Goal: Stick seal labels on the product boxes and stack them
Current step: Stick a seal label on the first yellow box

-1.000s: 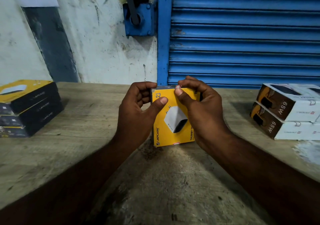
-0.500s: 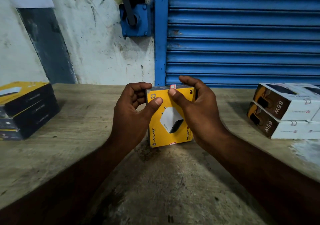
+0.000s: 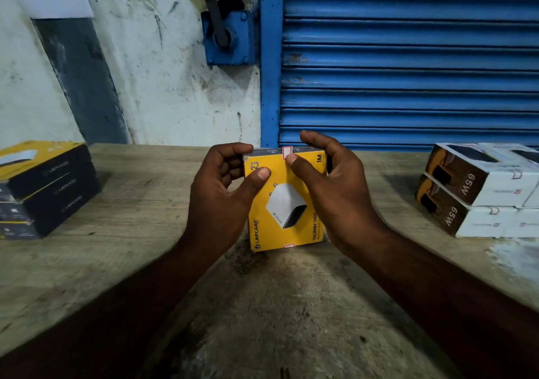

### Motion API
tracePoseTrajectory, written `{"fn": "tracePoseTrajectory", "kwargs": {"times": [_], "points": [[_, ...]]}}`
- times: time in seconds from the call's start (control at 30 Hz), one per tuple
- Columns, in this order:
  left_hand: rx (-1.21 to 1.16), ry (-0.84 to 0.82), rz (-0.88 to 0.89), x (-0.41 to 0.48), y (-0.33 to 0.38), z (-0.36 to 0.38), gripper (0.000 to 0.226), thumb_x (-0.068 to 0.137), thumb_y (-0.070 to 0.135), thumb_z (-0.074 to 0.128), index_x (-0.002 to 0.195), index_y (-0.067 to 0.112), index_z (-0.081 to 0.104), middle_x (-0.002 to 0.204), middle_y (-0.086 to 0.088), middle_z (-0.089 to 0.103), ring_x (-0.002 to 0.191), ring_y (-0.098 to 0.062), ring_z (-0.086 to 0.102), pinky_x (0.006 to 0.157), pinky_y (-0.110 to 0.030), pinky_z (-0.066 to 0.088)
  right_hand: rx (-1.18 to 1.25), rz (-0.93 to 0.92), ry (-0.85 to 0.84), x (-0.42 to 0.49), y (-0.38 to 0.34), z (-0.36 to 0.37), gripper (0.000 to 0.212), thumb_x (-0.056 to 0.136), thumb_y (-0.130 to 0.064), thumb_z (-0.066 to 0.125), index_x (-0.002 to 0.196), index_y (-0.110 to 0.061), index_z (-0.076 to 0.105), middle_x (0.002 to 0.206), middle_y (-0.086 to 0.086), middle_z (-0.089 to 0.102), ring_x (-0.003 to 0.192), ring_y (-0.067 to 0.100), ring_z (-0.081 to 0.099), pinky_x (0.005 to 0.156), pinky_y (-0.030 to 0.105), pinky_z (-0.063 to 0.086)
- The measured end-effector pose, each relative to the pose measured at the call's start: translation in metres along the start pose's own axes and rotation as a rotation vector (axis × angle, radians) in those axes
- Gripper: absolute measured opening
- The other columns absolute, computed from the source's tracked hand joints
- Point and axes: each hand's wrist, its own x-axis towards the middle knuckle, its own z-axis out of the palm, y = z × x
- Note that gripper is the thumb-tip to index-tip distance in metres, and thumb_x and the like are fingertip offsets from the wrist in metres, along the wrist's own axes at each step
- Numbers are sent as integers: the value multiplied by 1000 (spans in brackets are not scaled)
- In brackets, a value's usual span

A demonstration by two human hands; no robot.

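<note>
Both hands hold a yellow box [image 3: 287, 203] upright on the bench [image 3: 131, 247]; the right hand [image 3: 335, 192] thumb presses a seal label [image 3: 287, 152] on its top edge, the left hand [image 3: 221, 195] grips its side.

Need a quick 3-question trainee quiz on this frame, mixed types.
1. True or false: the left hand and right hand both hold the yellow box.
2. The right thumb presses on: A) the label at the box's top edge B) the table C) the shutter.
3. How many boxes high is the 65W stack?
Key: 1 true; 2 A; 3 two.
</note>
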Motion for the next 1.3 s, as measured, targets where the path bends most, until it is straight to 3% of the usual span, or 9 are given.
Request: {"fn": "tracePoseTrajectory", "kwargs": {"times": [0.17, 0.33, 0.47, 0.6, 0.7, 0.87, 0.97, 1.07, 1.3], "points": [[2, 2, 1, 0, 1, 1, 33, 84, 13, 75, 110, 23, 59, 103, -1, 71, 93, -9, 70, 80, -24, 57, 15, 10, -5, 1, 1, 0, 37, 91, -19, 73, 126, -28, 64, 121, -9, 68, 102, 2, 66, 92, 24, 54], [-3, 7, -3, -1, 2, 1, 36, 77, 26, 74, 109, 25, 59, 104, -2, 71, 94, -11, 70, 80, -25, 57, 13, 17, 10, 1, 0, 1, 40, 86, -32, 78, 124, -29, 65, 115, -11, 68, 98, 1, 67, 87, 22, 56], [-2, 2, -13, 0, 2, 1, 33, 82, 15, 75, 110, 23, 59, 105, -3, 71, 95, -11, 70, 81, -24, 57, -14, 13, 4, 1, 0, 1, 35, 88, -27, 76, 121, -31, 65, 120, -9, 68, 105, 5, 65, 93, 27, 55], [-6, 6, -14, -1, 4, 2, 35, 78, 23, 74, 110, 23, 59, 105, -3, 72, 95, -11, 70, 80, -24, 57, 14, 26, -6, 1, -1, -1, 35, 90, -19, 74, 122, -29, 66, 121, -9, 67, 104, 3, 65, 93, 25, 54], [-1, 12, -12, -1, 2, 2, 34, 79, 23, 75, 109, 25, 60, 104, -2, 72, 96, -12, 70, 82, -26, 58, 38, 42, -6, 1, 1, -1, 37, 87, -28, 77, 122, -29, 66, 116, -9, 69, 99, 5, 68, 89, 27, 57], [-8, 22, -18, -1, 3, 3, 35, 82, 8, 76, 107, 26, 60, 102, 3, 72, 94, -7, 70, 77, -20, 56, 29, 40, -5, 0, 3, 1, 40, 81, -40, 79, 118, -33, 67, 122, -5, 69, 111, 16, 67, 97, 45, 56], [-5, 19, -11, -1, 3, 3, 34, 82, 9, 75, 108, 26, 60, 102, 3, 72, 94, -6, 70, 77, -20, 56, 32, 39, -1, 0, 2, 2, 45, 73, -45, 74, 117, -34, 67, 123, -6, 68, 112, 15, 66, 98, 45, 55], [-7, 16, -7, -1, 3, 3, 34, 82, 8, 75, 108, 25, 60, 102, 2, 72, 94, -7, 70, 77, -21, 57, 42, 52, -9, 1, 2, 1, 40, 83, -36, 80, 120, -31, 67, 119, -4, 69, 106, 13, 68, 95, 42, 58], [-5, 13, -4, 0, 3, 3, 36, 75, 25, 74, 109, 25, 60, 103, 1, 72, 95, -7, 70, 80, -22, 57, 16, 53, 2, 1, 2, 2, 38, 83, -39, 77, 119, -33, 67, 122, -4, 69, 111, 17, 67, 97, 45, 56]]}}
